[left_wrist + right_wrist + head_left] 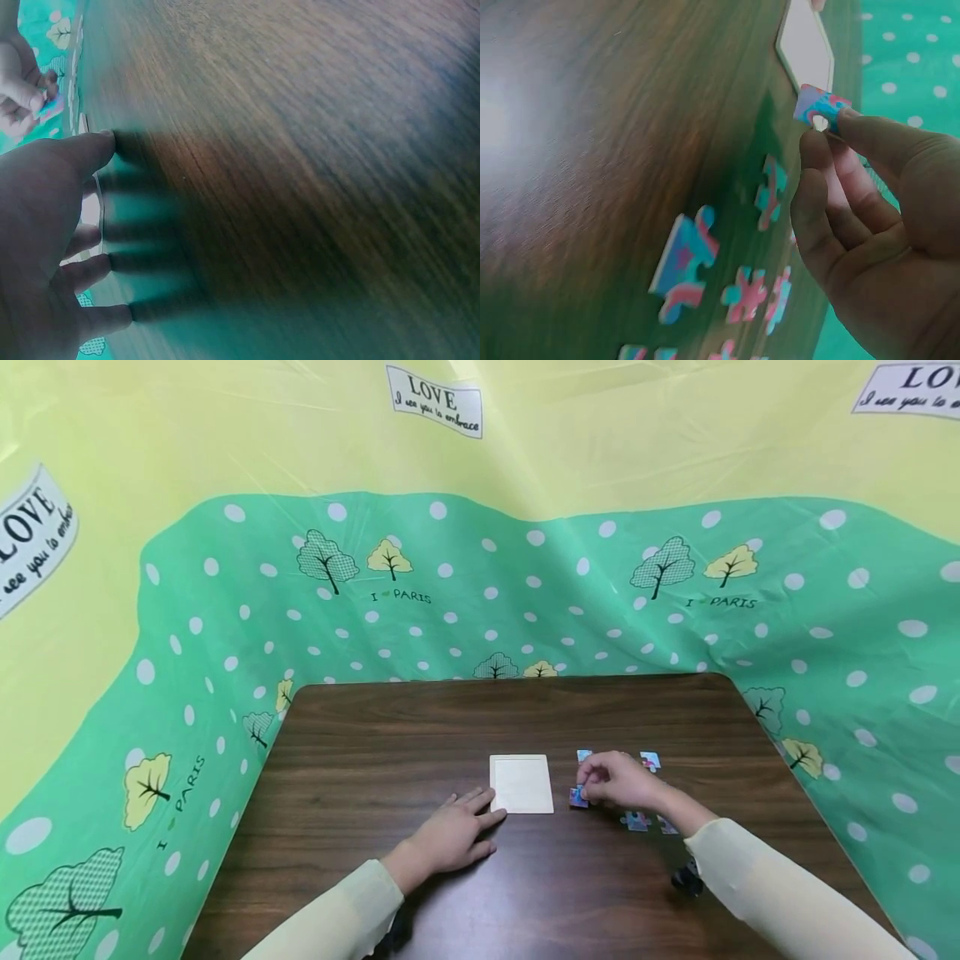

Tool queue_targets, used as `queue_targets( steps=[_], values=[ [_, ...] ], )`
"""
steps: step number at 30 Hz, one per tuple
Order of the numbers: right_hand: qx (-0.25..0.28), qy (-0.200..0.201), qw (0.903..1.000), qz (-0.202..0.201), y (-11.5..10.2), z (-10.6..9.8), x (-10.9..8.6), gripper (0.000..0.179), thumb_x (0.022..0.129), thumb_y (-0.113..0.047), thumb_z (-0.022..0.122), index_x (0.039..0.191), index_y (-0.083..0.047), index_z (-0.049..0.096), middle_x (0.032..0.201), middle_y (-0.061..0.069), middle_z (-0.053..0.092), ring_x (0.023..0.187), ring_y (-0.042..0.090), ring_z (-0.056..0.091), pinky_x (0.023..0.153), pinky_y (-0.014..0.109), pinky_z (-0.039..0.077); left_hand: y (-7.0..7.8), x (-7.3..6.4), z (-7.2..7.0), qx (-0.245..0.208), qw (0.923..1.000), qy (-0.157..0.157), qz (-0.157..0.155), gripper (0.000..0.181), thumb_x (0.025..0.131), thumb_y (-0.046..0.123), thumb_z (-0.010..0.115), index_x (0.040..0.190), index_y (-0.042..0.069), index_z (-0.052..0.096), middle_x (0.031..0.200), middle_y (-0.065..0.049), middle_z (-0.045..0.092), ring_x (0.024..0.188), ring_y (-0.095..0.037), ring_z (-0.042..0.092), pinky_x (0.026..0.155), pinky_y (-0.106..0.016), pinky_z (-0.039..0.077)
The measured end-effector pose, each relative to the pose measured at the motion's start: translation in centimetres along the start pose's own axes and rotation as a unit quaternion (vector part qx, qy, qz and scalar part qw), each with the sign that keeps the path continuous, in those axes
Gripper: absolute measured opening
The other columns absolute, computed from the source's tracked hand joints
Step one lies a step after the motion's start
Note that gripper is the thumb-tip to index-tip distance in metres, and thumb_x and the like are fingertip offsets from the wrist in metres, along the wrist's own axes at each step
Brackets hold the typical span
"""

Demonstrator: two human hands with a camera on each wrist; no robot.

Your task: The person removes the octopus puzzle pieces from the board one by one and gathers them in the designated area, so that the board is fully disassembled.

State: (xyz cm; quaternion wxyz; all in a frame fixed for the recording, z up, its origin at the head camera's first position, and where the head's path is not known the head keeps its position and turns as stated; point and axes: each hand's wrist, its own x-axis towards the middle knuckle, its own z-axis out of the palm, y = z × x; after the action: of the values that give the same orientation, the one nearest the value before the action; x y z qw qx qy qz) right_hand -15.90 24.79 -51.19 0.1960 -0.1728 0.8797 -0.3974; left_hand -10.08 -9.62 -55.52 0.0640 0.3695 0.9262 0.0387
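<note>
My right hand (622, 781) pinches a small jigsaw piece (810, 103), blue, pink and lilac, between thumb and fingertips. In the head view it is just right of a pale square puzzle tray (522, 785) with a raised rim and a bare inside. My left hand (450, 835) lies with fingers spread, its fingertips at the tray's lower left corner. The left wrist view shows those fingers (94, 154) extended along the tabletop. Beneath and around the right hand are several loose jigsaw pieces (681, 259), some partly hidden by it in the head view.
A dark brown wooden table (390, 727) carries everything. Loose pieces lie at the back (650, 762) and the front (637, 821) of the right-hand group. Behind and beside the table hangs a green and yellow printed cloth (465, 577).
</note>
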Motion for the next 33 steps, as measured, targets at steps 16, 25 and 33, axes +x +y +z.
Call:
queue_targets(
  steps=[16, 25, 33],
  values=[
    [-0.054, -0.013, 0.9979, -0.035, 2.3, 0.0, -1.6, 0.013, 0.086, -0.003, 0.075, 0.099, -0.005, 0.074, 0.072, -0.005, 0.066, 0.063, 0.005, 0.057, 0.060, 0.024, 0.050, 0.0, 0.1, -0.1, 0.006, 0.9999, 0.013, -0.001, 0.058, 0.100, 0.050, 0.059, 0.153, 0.026, 0.051, 0.163, -0.012, 0.040, 0.149, -0.032, 0.040, 0.109, -0.060, 0.045],
    [-0.140, 0.007, 0.9864, -0.086, 2.8, 0.6, -1.5, 0.016, 0.081, 0.001, 0.073, 0.092, -0.010, 0.075, 0.071, -0.011, 0.062, 0.063, -0.002, 0.051, 0.060, 0.021, 0.045, 0.1, 0.0, 0.0, -0.001, 0.9999, 0.010, -0.004, 0.059, 0.101, 0.050, 0.059, 0.154, 0.026, 0.050, 0.163, -0.012, 0.039, 0.150, -0.033, 0.039, 0.110, -0.060, 0.044],
    [-0.175, 0.004, 0.9800, -0.095, 2.8, 0.9, -1.6, 0.014, 0.081, 0.000, 0.073, 0.089, -0.012, 0.075, 0.072, -0.012, 0.060, 0.065, -0.002, 0.049, 0.063, 0.021, 0.044, 0.3, -0.1, -0.1, 0.008, 0.9999, 0.008, 0.000, 0.059, 0.100, 0.050, 0.059, 0.154, 0.027, 0.050, 0.164, -0.011, 0.039, 0.150, -0.032, 0.040, 0.110, -0.059, 0.045]
  ],
)
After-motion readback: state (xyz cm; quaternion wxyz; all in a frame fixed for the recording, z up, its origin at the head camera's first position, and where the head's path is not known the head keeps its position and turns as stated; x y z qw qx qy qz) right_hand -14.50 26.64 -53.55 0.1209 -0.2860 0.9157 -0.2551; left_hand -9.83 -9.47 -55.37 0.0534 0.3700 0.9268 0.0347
